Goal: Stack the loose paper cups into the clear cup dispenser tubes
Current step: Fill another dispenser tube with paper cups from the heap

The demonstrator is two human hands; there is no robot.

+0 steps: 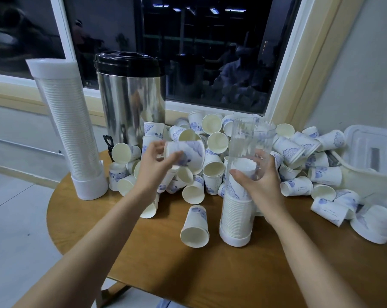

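My left hand (153,167) holds a white paper cup with blue print (188,155), lifted on its side above the heap of loose cups (212,152). My right hand (260,185) grips a clear dispenser tube (248,152) that stands upright on the round wooden table (188,274). Stacked cups fill this tube to about half its height, down to its white base (234,240). A second tube (66,127) at the far left is full and capped.
A steel urn with a black lid (130,96) stands behind the heap. Loose cups spread to the right edge, beside a white plastic bin (374,165). One cup (195,226) lies alone near the tube's base. A window runs behind the table.
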